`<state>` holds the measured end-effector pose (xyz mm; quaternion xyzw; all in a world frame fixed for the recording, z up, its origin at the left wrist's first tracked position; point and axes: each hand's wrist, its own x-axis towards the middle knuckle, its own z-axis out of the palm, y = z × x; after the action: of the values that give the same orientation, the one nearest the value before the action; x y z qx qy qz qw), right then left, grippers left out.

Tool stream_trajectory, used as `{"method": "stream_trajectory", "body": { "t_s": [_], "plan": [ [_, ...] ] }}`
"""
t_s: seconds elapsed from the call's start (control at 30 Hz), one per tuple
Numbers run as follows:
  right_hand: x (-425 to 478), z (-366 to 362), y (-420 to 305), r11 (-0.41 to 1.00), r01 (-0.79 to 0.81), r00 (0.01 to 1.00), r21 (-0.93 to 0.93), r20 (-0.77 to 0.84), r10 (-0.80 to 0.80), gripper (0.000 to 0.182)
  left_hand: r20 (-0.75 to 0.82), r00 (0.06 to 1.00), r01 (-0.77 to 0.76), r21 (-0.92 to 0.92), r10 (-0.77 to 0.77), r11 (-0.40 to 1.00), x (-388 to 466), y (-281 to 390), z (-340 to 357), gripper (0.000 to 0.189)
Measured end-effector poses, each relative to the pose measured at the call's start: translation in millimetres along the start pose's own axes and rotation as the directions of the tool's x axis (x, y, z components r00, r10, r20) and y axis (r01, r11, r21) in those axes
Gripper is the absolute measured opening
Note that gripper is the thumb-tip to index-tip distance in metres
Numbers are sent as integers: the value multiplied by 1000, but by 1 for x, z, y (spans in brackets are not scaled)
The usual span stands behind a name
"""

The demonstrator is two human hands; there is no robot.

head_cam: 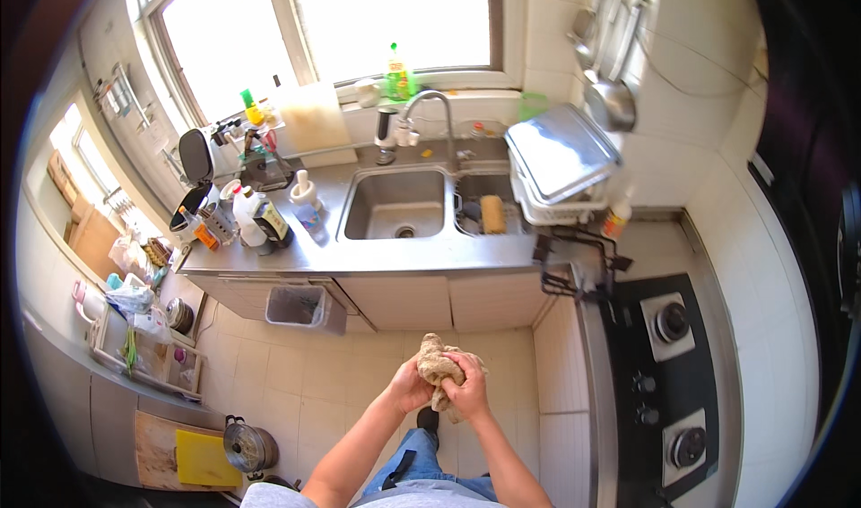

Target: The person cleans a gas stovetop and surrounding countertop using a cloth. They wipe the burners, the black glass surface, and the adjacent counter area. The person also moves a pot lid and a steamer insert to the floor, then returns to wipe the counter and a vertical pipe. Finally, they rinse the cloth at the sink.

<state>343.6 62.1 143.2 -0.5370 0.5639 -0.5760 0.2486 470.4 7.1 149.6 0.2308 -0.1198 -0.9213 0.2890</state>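
A crumpled beige cloth (440,365) is bunched between my two hands, held out in front of my body above the tiled floor. My left hand (410,385) grips it from the left side. From the right, my right hand (466,387) closes over it, with the thumb pressed into the folds. Part of the cloth hangs down below the hands. Beyond them stands the steel counter (417,256) with a double-bowl sink (397,205). A yellow sponge (493,214) lies in the right bowl.
To my right is a black gas hob (662,387); its pan supports (578,262) sit on the counter corner. A waste bin (306,309) hangs on the cabinet front. Bottles (259,219) crowd the counter's left. At lower left are a yellow cutting board (205,457) and a steel pot (250,446).
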Motion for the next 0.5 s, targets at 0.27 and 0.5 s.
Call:
{"method": "stream_trajectory", "body": {
  "t_s": [0.27, 0.5],
  "plan": [
    [121, 121, 26, 974, -128, 992, 188, 45, 121, 37, -70, 986, -143, 91, 149, 986, 29, 143, -30, 46],
    [203, 180, 70, 944, -241, 970, 224, 85, 227, 40, -106, 973, -204, 7, 203, 979, 83, 219, -57, 45]
  ]
}}
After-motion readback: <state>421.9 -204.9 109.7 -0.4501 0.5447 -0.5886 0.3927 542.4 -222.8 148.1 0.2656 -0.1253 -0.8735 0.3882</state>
